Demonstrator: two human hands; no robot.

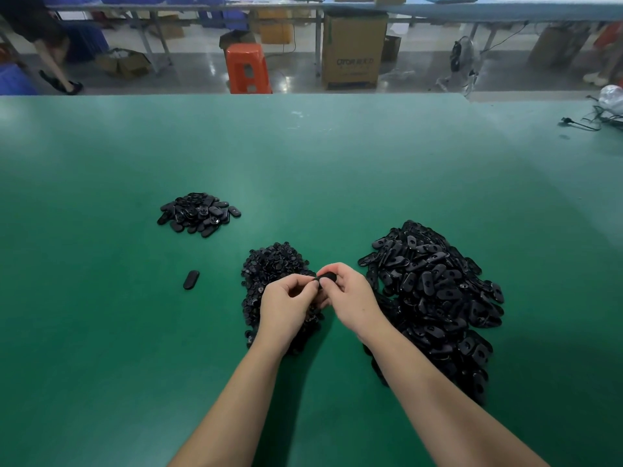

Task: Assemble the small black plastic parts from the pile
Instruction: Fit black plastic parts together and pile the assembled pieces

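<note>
Both hands meet above the green table mat [303, 170], fingertips together. Right hand [350, 298] pinches a small black oval plastic part [326, 276]; left hand [286, 303] curls onto its left end. Held part sits between the pile of small round black pieces [273, 261] and the large heap of black oval shells [435, 291]. A smaller stack of black oval parts [199, 214] lies far left; one loose oval piece [191, 279] lies nearer.

Small black oval part [326, 277] pinched between both hands, three black part piles [435, 291] around
</note>
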